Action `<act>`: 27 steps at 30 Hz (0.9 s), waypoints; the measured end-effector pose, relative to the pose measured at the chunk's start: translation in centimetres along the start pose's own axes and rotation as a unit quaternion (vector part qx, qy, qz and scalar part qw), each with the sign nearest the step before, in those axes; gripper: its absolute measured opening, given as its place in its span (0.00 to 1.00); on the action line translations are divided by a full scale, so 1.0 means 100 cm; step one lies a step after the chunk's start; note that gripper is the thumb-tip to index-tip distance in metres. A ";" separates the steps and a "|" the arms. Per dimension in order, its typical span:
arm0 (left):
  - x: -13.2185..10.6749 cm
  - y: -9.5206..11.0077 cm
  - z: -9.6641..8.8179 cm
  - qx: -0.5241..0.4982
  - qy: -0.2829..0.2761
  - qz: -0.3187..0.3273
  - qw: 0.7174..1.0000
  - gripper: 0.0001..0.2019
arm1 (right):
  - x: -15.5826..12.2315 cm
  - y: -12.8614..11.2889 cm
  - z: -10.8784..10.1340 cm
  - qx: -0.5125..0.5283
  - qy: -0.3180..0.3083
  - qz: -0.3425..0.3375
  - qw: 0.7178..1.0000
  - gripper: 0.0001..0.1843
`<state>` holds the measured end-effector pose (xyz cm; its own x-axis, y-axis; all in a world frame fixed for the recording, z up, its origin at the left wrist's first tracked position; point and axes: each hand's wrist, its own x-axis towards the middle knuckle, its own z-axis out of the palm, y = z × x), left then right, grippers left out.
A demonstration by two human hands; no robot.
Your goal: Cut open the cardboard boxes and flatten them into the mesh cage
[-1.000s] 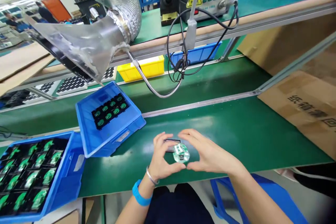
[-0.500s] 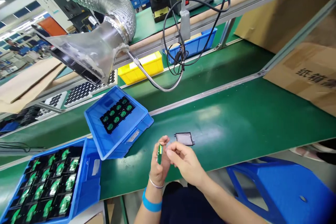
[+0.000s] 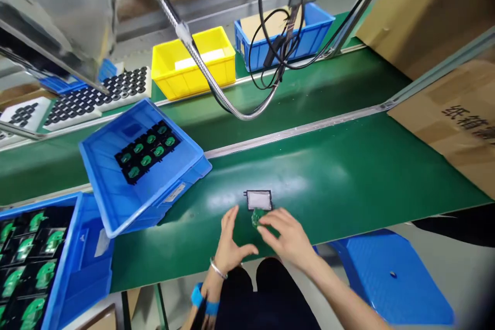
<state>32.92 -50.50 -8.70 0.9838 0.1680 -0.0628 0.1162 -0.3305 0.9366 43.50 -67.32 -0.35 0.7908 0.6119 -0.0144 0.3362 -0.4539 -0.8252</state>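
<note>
The circuit board moved to the pinching right hand above the green bench, left hand spread, stool nearby.

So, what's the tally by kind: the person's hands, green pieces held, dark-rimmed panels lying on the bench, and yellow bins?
Hands: 2 (left hand, right hand)
Green piece, in right hand: 1
Dark-rimmed panel: 1
Yellow bin: 1
Total: 5

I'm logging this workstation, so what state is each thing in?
Left hand: open, empty
Right hand: pinching the green board
Green board: held, not set down
Black-framed panel: flat on bench
Middle blue bin: open, loaded
Lower-left blue bin: open, loaded
Yellow bin: open
Back blue bin: open
Metal hose: bent
Stool: upright
</note>
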 end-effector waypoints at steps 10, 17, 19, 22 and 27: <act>0.058 -0.045 0.043 0.135 -0.008 0.001 0.991 0.66 | 0.059 0.085 0.012 -0.397 -0.204 -0.134 0.885 0.06; 0.059 -0.042 0.050 0.144 0.011 -0.009 0.989 0.65 | 0.059 0.098 0.025 -0.408 -0.197 -0.143 0.880 0.08; 0.059 -0.041 0.051 0.143 0.017 -0.011 0.990 0.62 | 0.059 0.099 0.026 -0.407 -0.201 -0.138 0.880 0.08; 0.058 -0.040 0.053 0.137 0.029 -0.011 0.990 0.56 | 0.060 0.098 0.025 -0.411 -0.209 -0.131 0.878 0.09; 0.057 -0.038 0.054 0.137 0.039 -0.010 0.990 0.53 | 0.062 0.094 0.024 -0.413 -0.225 -0.120 0.874 0.08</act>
<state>38.85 -53.26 -14.51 0.9689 0.2438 -0.0434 0.1780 -0.5639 0.8064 50.29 -66.24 -9.53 0.4279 0.8619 -0.2722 0.8664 -0.4769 -0.1481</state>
